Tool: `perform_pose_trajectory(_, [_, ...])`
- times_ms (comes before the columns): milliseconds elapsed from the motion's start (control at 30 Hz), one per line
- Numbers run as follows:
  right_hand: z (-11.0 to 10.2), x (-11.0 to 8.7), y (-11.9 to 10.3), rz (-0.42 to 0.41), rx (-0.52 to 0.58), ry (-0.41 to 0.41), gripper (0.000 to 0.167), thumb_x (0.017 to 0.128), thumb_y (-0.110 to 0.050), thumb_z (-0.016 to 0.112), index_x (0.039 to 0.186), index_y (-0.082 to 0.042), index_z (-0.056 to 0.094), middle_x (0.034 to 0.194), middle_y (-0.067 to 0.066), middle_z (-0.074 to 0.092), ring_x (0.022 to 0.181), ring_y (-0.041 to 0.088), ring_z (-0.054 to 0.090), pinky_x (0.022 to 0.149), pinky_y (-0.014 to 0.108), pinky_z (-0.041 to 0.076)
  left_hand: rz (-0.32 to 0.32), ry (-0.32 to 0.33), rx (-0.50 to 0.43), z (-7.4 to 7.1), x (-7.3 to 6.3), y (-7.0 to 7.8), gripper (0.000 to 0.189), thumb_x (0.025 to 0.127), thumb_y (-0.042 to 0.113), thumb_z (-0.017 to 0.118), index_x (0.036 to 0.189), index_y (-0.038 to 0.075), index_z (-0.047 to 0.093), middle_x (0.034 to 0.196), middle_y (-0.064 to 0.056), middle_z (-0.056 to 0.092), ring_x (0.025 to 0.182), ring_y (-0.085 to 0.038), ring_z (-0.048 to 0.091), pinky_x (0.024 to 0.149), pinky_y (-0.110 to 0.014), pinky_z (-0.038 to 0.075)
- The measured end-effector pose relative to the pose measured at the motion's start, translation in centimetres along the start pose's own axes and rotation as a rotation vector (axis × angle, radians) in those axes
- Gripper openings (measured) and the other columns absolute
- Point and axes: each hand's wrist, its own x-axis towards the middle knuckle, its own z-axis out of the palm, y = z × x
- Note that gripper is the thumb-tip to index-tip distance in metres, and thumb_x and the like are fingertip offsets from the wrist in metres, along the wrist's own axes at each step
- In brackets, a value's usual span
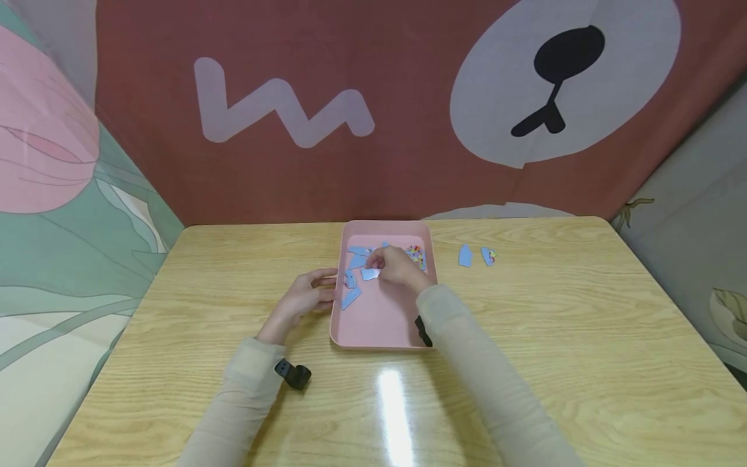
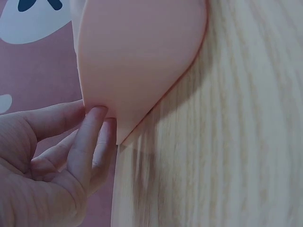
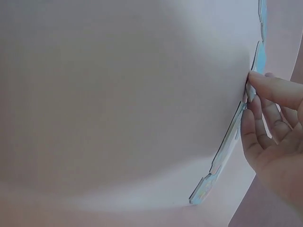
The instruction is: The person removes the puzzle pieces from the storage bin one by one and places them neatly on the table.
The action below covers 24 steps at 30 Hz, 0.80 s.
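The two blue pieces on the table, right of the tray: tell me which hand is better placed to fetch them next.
Likely the right hand: it is nearer those two pieces, though it seems to pinch a blue piece. The left hand touches the tray's left side.

This was an indoor spot with the air of a playroom or child's corner, though whether it stood in a home, a school or a studio could not be told. A reddish-brown hanging [image 1: 408, 162] closed off the back, printed with a pale zigzag [image 1: 273, 97] and a cartoon muzzle [image 1: 496, 97] (black nose and crooked mouth included). At the left hung a green-and-white sheet [image 1: 58, 253] with a large pink flower [image 1: 43, 97]; at the right, a grey sheet [image 1: 683, 227] with leafy sprigs [image 1: 733, 305]. Between them stood a wood-grain surface [image 1: 583, 324], its gloss catching a bright streak of light [image 1: 395, 415]. Pale blue jigsaw-like pieces [image 1: 465, 255] and a shallow pink tray [image 1: 379, 327] suited that playful setting.
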Motion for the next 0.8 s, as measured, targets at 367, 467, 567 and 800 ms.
perform_pose_trajectory(367, [-0.4, -0.1, -0.3, -0.015, -0.068, -0.012, 0.036, 0.072, 0.014, 0.06, 0.105, 0.001, 0.069, 0.105, 0.014, 0.071, 0.095, 0.023, 0.062, 0.086, 0.028, 0.054, 0.007, 0.012, 0.016, 0.1, 0.1, 0.1, 0.054, 0.092, 0.0, 0.055, 0.144, 0.004, 0.04, 0.14, -0.023, 0.048, 0.118, -0.031, 0.058, 0.093, -0.033, 0.056])
perform_pose_trajectory(467, [-0.6, -0.2, -0.4, 0.001, -0.077, -0.014, 0.03, 0.076, 0.01, 0.062, 0.103, 0.001, 0.071, 0.102, 0.014, 0.071, 0.094, 0.023, 0.062, 0.085, 0.028, 0.053, 0.004, 0.026, 0.03, 0.1, 0.0, 0.1, 0.053, 0.092, 0.002, 0.056, 0.143, 0.005, 0.041, 0.139, -0.022, 0.049, 0.111, -0.026, 0.061, 0.09, -0.031, 0.057])
perform_pose_trajectory(567, [-0.9, -0.3, -0.7, 0.034, -0.062, -0.019, 0.024, 0.081, 0.005, 0.062, 0.102, 0.0, 0.071, 0.099, 0.014, 0.07, 0.089, 0.02, 0.06, 0.081, 0.026, 0.052, 0.002, 0.042, 0.035, 0.2, 0.1, -0.1, 0.051, 0.093, 0.005, 0.056, 0.142, 0.005, 0.042, 0.138, -0.022, 0.05, 0.108, -0.023, 0.062, 0.087, -0.03, 0.058])
perform_pose_trajectory(800, [-1.9, -0.8, -1.0, 0.067, 0.093, -0.021, 0.024, 0.09, -0.003, 0.057, 0.112, 0.001, 0.066, 0.113, 0.016, 0.067, 0.092, 0.02, 0.06, 0.081, 0.027, 0.052, -0.023, 0.1, 0.041, 0.6, 0.5, -0.3, 0.046, 0.095, 0.01, 0.055, 0.14, 0.004, 0.046, 0.134, -0.023, 0.053, 0.106, -0.022, 0.062, 0.081, -0.026, 0.059])
